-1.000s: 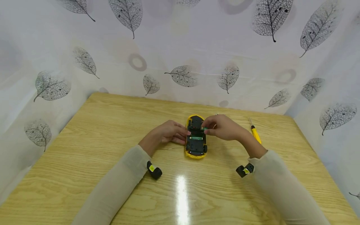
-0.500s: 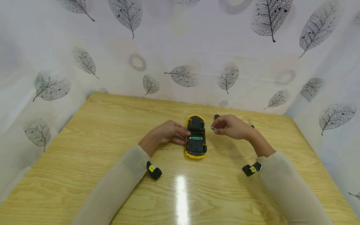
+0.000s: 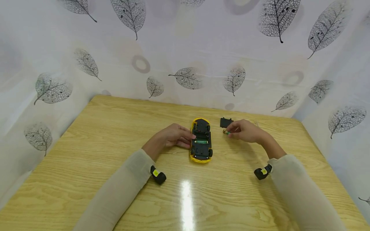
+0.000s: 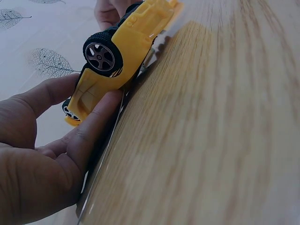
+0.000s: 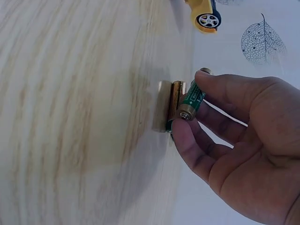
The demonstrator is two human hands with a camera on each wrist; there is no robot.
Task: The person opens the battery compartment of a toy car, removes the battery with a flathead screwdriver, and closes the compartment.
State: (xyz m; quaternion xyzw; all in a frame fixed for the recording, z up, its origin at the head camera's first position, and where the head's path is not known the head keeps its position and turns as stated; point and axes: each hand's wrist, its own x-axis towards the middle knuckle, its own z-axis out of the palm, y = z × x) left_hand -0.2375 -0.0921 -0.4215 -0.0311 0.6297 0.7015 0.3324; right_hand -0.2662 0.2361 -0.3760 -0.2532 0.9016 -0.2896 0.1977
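A yellow toy car (image 3: 201,156) lies upside down on the table, its black underside facing up. One green battery (image 3: 201,141) sits in the open compartment, with a dark vacant slot beyond it. My left hand (image 3: 174,136) holds the car by its left side, thumb at the compartment's edge and fingers low along the body (image 4: 136,40). To the right of the car, my right hand (image 3: 245,131) pinches another green battery (image 5: 193,97) between thumb and fingertips. Just beside it, a copper-and-green battery (image 5: 176,96) lies on the table.
A black battery cover (image 3: 226,122) lies on the wooden table (image 3: 130,118) behind the right hand. The thin metal shaft of a screwdriver (image 3: 256,124) shows past that hand, its handle hidden. A leaf-patterned cloth (image 3: 185,48) borders the table.
The right hand has moved right, away from the car's compartment, carrying a battery. The black cover has come into view and the screwdriver's handle is now covered. The left hand stays put.
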